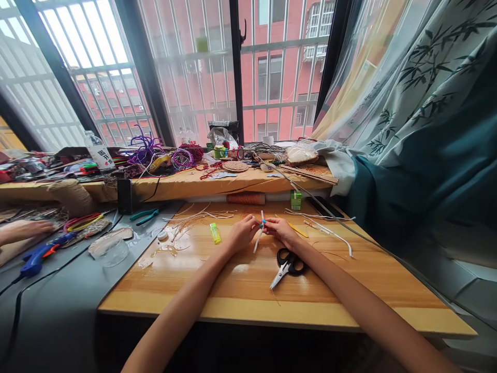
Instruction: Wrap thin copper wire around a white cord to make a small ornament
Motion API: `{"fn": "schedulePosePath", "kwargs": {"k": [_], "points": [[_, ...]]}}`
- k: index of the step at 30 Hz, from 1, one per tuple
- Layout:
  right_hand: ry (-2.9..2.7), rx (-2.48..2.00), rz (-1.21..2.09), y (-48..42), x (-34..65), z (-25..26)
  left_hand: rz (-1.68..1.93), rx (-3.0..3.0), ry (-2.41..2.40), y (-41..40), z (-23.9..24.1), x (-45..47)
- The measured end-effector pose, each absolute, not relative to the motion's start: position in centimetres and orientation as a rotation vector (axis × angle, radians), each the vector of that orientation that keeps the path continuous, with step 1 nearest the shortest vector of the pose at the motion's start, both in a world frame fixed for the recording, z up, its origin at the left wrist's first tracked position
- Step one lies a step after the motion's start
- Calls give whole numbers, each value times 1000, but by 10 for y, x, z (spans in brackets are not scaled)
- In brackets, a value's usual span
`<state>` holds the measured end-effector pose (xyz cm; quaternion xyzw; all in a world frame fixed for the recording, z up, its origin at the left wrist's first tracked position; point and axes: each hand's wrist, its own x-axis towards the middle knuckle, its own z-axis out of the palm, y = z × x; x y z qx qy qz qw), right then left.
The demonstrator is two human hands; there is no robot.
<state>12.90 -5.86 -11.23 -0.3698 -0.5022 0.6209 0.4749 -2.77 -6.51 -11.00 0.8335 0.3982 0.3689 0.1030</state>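
Observation:
Over the middle of the wooden table my left hand (244, 233) and my right hand (282, 231) meet, fingertips pinched on a short white cord (258, 242). The cord runs slantwise between them, its upper end poking out above the fingers. Small blue-green spots show at the fingertips; whether they are nails or something held, I cannot tell. Black-handled scissors (286, 265) lie beside my right wrist, blades pointing toward the front edge. A yellow-green lighter (215, 233) is left of my left hand. Behind my right hand, a yellow piece (298, 230) lies partly covered.
White cords (334, 235) and thin brown strands (182, 228) are scattered over the tabletop (240, 300). On the grey surface at left are a blue glue gun (42, 254), teal pliers (144, 215), a clear cup (112, 252) and another person's hand (31, 229). A cluttered shelf (186, 181) runs behind.

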Motion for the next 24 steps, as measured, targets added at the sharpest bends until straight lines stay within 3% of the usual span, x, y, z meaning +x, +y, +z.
{"fn": "schedulePosePath", "kwargs": {"k": [11,24], "points": [[-1582,-1129,1145,-63,119,-107,1282,1613,943,-61,-108,-21],[-1859,-1132,951,-67,120,-107,1338,1462,920,-50,-115,-26]]}}
